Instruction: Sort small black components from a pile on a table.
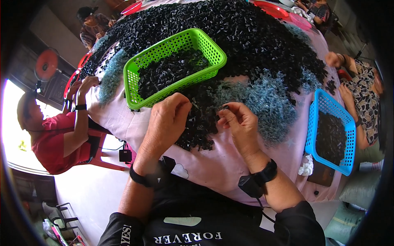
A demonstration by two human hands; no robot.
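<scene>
My left hand (170, 117) is closed in a pinch just in front of the green basket; what its fingertips hold, if anything, is hidden. My right hand (239, 125) pinches a small black plastic piece (225, 107) between thumb and fingers. Under and between both hands lies the near edge of a heap of small black plastic pieces (197, 133). To the right of my right hand spreads a pile of fine blue-grey coil springs (266, 102). Beyond my hands, the green plastic basket (176, 91) rests on the heap, with more black pieces inside.
A blue basket (310, 123) of dark pieces stands at the right, beside crumpled white tissue (306, 166). Pink cloth (221, 160) covers the table. More springs (111, 78) lie at the left. Co-workers sit around, including one in a red shirt (57, 141) and one in a patterned top (365, 100).
</scene>
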